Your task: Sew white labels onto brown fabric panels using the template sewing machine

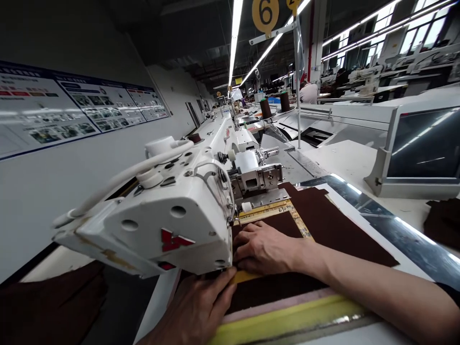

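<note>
A dark brown fabric piece (251, 292) lies flat under the head of a white industrial sewing machine (172, 215). Over it sits a yellow template frame (297, 224) with handwritten marks near one corner. My right hand (266, 247) rests palm down on the brown fabric inside the frame, its fingers bent and slightly apart, holding nothing. Lower down, my left hand (201, 306) reaches in beside the machine head. Its stretched fingers touch the near part of the frame, and some fingertips are hidden beneath the head. The needle area is mostly covered by the machine.
A yellow-green strip (287, 318) runs along the near edge of the work. A dark screen (424, 143) stands at the right. Thread cones (265, 109) are behind the machine. More brown fabric (50, 302) hangs at the lower left. A person (309, 92) is far back.
</note>
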Action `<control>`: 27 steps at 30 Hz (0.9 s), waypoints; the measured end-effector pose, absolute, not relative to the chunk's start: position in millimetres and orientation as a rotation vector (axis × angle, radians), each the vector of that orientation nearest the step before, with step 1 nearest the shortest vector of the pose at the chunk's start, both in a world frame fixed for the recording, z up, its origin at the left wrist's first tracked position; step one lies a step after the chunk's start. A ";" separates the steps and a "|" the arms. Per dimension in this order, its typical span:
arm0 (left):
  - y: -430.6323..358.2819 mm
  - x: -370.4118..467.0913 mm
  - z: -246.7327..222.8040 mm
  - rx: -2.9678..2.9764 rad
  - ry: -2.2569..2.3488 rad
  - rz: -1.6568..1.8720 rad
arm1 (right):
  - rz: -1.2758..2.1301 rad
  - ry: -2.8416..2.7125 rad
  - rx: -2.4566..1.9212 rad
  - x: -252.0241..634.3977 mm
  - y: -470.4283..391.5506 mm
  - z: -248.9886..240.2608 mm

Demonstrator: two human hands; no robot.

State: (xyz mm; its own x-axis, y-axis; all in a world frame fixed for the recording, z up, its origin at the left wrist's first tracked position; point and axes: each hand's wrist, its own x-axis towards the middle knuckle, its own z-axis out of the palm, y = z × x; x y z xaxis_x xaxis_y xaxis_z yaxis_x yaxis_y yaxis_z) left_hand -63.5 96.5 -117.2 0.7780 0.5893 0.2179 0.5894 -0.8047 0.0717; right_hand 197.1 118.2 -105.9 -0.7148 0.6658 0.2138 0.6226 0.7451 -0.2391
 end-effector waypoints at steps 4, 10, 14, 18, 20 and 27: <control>100.5 -65.5 -120.5 -2.877 -0.906 -0.411 | 0.139 -2.641 -1.111 197.6 132.6 -102.8; 103.9 -64.6 -116.8 -2.870 -0.816 -0.419 | 0.067 -2.583 -1.239 187.4 136.4 -94.6; 103.8 -61.6 -112.5 -2.843 -0.797 -0.371 | 0.030 -2.561 -1.249 185.6 131.7 -98.7; 102.8 -61.5 -113.3 -2.858 -0.823 -0.413 | 0.042 -2.567 -1.262 186.5 132.6 -99.6; 102.4 -62.7 -115.1 -2.891 -0.849 -0.433 | 0.066 -2.588 -1.258 187.3 135.0 -97.0; 102.5 -65.9 -117.6 -2.932 -0.844 -0.451 | 0.125 -2.633 -1.250 189.4 136.6 -86.9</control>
